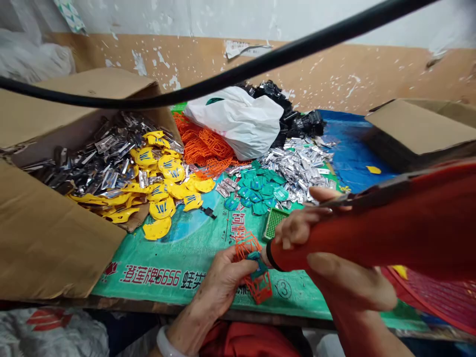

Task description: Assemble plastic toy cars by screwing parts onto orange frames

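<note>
My left hand [219,282] grips a small orange plastic frame [256,282] with a teal plastic piece [258,265] set on it, low over the table's front edge. My right hand [334,248] is wrapped around a big red tool [394,228], whose black-ringed nose [270,254] touches the teal piece. A black cable [238,74] arcs across the top of the view. A green perforated plate [274,222] lies just behind my hands.
An open cardboard box [48,233] at left holds silver foil pieces [92,158] and yellow plastic parts [163,183]. Behind lie orange frames [204,144], a white bag [241,121], black parts [297,119], teal pieces [260,188], silver packets [301,166] and another box [420,129].
</note>
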Motion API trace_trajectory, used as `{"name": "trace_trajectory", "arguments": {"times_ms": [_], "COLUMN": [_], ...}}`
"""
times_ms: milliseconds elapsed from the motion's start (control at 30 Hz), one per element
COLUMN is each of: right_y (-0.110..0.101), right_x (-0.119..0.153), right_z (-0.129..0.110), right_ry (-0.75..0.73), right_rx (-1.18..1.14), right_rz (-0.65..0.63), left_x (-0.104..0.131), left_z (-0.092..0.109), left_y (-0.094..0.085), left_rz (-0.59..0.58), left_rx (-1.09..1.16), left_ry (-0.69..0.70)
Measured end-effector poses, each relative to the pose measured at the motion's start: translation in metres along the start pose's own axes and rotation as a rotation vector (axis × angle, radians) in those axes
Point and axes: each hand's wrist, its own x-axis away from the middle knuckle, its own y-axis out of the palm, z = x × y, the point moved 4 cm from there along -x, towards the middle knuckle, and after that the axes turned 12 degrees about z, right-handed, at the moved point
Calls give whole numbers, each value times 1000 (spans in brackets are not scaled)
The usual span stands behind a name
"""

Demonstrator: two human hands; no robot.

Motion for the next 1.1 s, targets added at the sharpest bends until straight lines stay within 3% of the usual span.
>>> {"name": "trace_trajectory", "arguments": {"times_ms": [100,167,233,300,500,1100], "right_y": [-11,-28,-47,-62,-73,-75], "right_x": [-24,-43,-59,-69,-73,-70], "right_z": [-10,-9,-1,13,43,48], "right_ry": [-66,-145,-216,-230,-183,-166], "right_rx": [-59,-17,108,237,320,322], "right_rz": [102,265,459,545,507,515], "left_x": [0,-3,-6,-8,-4,-3], "left_z": [0,-2,-3,-4,-4,-4], "left_y": [-6,-12,-15,-15,-10,-10], "left_rz": [-1,40,40,9,-6,52], "left_rx": [47,83,114,125,134,147], "left_ry": [-33,-60,-77,-90,-118,-103]}}
